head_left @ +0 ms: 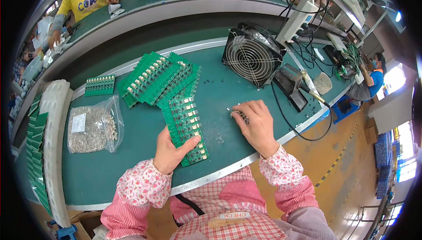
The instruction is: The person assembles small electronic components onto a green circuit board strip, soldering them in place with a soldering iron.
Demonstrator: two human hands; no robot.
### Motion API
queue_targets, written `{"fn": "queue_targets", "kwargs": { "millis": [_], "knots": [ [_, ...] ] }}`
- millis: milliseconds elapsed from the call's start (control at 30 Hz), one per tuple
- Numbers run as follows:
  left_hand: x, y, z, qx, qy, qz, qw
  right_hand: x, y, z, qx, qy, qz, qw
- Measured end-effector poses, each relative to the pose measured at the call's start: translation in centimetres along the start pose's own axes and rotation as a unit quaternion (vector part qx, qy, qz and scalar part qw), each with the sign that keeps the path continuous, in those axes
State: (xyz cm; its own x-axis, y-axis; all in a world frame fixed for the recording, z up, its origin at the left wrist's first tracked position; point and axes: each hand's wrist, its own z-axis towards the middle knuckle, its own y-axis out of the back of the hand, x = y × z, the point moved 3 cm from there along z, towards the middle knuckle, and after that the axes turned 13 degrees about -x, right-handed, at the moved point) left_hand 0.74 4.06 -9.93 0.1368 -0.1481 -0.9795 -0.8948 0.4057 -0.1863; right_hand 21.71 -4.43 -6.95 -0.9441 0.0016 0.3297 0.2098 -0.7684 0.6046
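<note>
My left hand (170,151) grips the lower left edge of a green circuit board panel (181,128), thumb on top. Rows of small white connectors and dark parts run along this panel, and metal pins stick out at its right side. To the right, my right hand (257,123) is curled over the table with small dark electronic components (244,117) with metal leads at its fingers and palm. The panel and the right hand are apart. Beyond the left hand lies a fanned stack of similar circuit board panels (151,79), its near end partly covered by the held one.
A clear bag of small pale parts (94,128) lies left, near a single small board (100,85). A white foam tray (55,143) holds boards at the far left. A black fan (250,55) and a soldering iron (314,94) with its cable stand right. Other people work beyond.
</note>
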Motion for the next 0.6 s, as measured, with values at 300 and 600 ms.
{"fn": "queue_targets", "kwargs": {
  "millis": [300,600],
  "knots": [
    [0.2,0.1,-0.2,0.000,-0.002,0.002,1.000,1.5,-1.6,1.6,0.095,0.011,0.013,0.995],
    [-0.1,0.1,0.1,0.008,0.007,-0.002,1.000,3.2,-1.8,-0.5,0.144,0.034,0.080,0.986]
  ]
}}
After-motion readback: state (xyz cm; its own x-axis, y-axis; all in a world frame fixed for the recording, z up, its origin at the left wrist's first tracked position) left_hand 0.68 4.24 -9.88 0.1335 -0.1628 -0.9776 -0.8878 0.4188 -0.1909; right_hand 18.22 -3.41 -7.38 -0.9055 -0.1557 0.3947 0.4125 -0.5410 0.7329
